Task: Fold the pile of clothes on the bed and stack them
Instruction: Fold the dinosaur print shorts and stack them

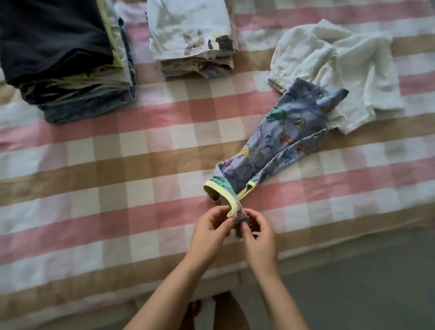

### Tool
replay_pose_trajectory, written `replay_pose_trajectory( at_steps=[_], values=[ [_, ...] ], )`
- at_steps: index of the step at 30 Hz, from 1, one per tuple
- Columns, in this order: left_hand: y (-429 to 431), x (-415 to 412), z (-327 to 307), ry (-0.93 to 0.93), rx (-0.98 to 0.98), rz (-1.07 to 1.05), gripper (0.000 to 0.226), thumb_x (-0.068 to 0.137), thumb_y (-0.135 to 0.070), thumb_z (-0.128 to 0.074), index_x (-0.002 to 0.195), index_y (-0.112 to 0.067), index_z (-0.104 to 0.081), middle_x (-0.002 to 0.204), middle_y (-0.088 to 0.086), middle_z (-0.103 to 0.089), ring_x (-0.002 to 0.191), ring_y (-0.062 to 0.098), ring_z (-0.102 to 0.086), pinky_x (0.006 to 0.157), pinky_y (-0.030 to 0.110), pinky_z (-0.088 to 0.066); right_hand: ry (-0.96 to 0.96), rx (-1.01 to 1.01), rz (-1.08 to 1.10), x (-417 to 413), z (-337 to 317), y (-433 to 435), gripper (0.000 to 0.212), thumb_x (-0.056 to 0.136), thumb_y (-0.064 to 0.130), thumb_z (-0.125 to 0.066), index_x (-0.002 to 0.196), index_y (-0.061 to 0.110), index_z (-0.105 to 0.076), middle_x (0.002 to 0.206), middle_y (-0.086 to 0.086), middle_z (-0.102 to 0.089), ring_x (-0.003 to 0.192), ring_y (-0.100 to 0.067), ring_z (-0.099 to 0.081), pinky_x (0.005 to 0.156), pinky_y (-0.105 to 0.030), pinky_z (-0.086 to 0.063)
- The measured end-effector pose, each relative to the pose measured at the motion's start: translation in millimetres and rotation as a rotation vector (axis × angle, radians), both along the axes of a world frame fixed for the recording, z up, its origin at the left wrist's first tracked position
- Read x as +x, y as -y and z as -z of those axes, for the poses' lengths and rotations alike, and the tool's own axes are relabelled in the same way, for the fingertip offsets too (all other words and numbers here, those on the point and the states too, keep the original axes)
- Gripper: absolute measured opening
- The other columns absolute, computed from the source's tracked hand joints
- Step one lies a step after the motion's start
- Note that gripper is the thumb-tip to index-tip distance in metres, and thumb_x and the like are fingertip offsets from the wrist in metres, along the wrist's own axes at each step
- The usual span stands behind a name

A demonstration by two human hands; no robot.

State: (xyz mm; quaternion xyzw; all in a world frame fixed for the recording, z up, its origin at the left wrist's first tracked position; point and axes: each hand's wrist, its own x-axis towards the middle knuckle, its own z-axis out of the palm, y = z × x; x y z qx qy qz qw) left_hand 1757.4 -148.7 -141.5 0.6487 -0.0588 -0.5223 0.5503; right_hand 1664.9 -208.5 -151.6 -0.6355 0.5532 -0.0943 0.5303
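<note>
Blue dinosaur-print cotton garment with yellow-trimmed cuffs lies stretched across the pink, tan and white checked bedsheet, its far end overlapping a crumpled white garment. Left hand and right hand both pinch its twisted near cuff, close together.

Both hands on dinosaur-print garment

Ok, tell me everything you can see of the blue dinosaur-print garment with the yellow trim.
The blue dinosaur-print garment with yellow trim looks like cotton knit, with green, orange and yellow dinosaurs. Bunched, it lies diagonally on the pink checked bedsheet. Its far end overlaps a crumpled white garment; the left hand and right hand pinch its near end.
</note>
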Motion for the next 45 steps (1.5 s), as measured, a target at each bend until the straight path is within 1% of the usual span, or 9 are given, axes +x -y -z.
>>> replay_pose_trajectory(
  at_steps=[6, 11, 15, 19, 23, 26, 30, 37, 45],
  values=[
    [4, -1, 33, 0.058, -0.011, 0.167, 0.055, 0.074, 0.021, -0.044, 0.091, -0.027, -0.064, 0.09, -0.008, -0.069, 0.085, 0.005, -0.065, 0.079, 0.022, -0.052, -0.073, -0.135, -0.145, -13, 24, 2, 0.066, 0.07, -0.002, -0.068, 0.131, 0.011, -0.046, 0.121, -0.001, -0.042, 0.104, -0.011, -0.051, 0.089, -0.024, -0.047],
    [-2, 7, 55, 0.391, 0.253, -0.104, 0.029, 0.081, -0.003, -0.066, 0.091, -0.025, -0.049, 0.087, -0.006, -0.057, 0.081, 0.015, -0.056, 0.067, 0.011, -0.047, -0.128, -0.242, -0.045, -9, 33, 4, 0.032, 0.079, -0.004, -0.061, 0.108, 0.009, -0.063, 0.099, -0.002, -0.063, 0.092, -0.02, -0.06, 0.075, -0.021, -0.045],
    [18, 13, 74, 0.526, 0.274, -0.027, 0.051, 0.075, 0.003, -0.066, 0.121, -0.013, -0.051, 0.106, 0.002, -0.049, 0.09, 0.009, -0.046, 0.077, 0.019, -0.04, 0.005, -0.23, 0.147, -14, 33, 17, 0.022, 0.085, 0.001, -0.06, 0.097, 0.02, -0.062, 0.082, 0.016, -0.06, 0.077, 0.002, -0.057, 0.064, 0.0, -0.039],
    [37, 16, 84, 0.613, 0.331, -0.07, 0.037, 0.074, 0.01, -0.053, 0.104, -0.009, -0.065, 0.097, 0.003, -0.048, 0.083, 0.017, -0.049, 0.06, 0.009, -0.031, 0.05, -0.185, 0.21, -24, 36, 29, 0.019, 0.088, 0.006, -0.059, 0.093, 0.025, -0.058, 0.084, 0.014, -0.061, 0.081, 0.001, -0.058, 0.064, -0.005, -0.043],
    [34, 29, 83, 0.658, 0.288, -0.072, 0.033, 0.067, 0.019, -0.047, 0.086, -0.004, -0.062, 0.093, 0.006, -0.053, 0.092, 0.028, -0.054, 0.078, 0.02, -0.042, 0.096, -0.155, 0.333, -34, 28, 47, 0.014, 0.09, 0.005, -0.056, 0.087, 0.019, -0.058, 0.079, 0.009, -0.061, 0.074, -0.002, -0.057, 0.06, -0.003, -0.042],
    [21, 41, 62, 0.627, 0.134, -0.047, 0.038, 0.07, 0.023, -0.042, 0.083, -0.012, -0.054, 0.102, 0.01, -0.062, 0.1, 0.023, -0.058, 0.09, 0.029, -0.047, 0.132, -0.191, 0.337, -37, 7, 59, 0.022, 0.09, 0.007, -0.055, 0.08, 0.026, -0.059, 0.077, 0.01, -0.061, 0.069, 0.004, -0.056, 0.059, -0.003, -0.042],
    [-2, 73, 7, 0.725, 0.02, -0.086, 0.043, 0.078, 0.013, -0.055, 0.078, -0.03, -0.051, 0.082, -0.003, -0.064, 0.076, -0.002, -0.056, 0.068, 0.011, -0.043, 0.232, -0.287, 0.234, -29, -45, 66, 0.024, 0.089, 0.013, -0.058, 0.08, 0.035, -0.06, 0.077, 0.016, -0.063, 0.068, 0.011, -0.058, 0.06, -0.004, -0.044],
    [-50, 114, -110, 0.881, -0.023, -0.111, 0.029, 0.081, -0.004, -0.066, 0.074, -0.029, -0.055, 0.067, -0.001, -0.058, 0.06, 0.01, -0.051, 0.055, 0.021, -0.043, 0.338, -0.388, 0.054, 4, -145, 65, 0.01, 0.088, 0.019, -0.059, 0.082, 0.022, -0.065, 0.07, 0.013, -0.064, 0.065, 0.004, -0.059, 0.055, -0.009, -0.045],
    [-116, 129, -206, 1.008, -0.012, -0.022, 0.028, 0.078, -0.012, -0.071, 0.06, -0.027, -0.056, 0.061, -0.019, -0.06, 0.052, -0.007, -0.049, 0.049, 0.003, -0.036, 0.41, -0.353, -0.142, 11, -224, 41, 0.006, 0.078, 0.031, -0.06, 0.077, 0.03, -0.066, 0.077, 0.009, -0.069, 0.067, -0.005, -0.063, 0.056, -0.013, -0.049]
  ],
)
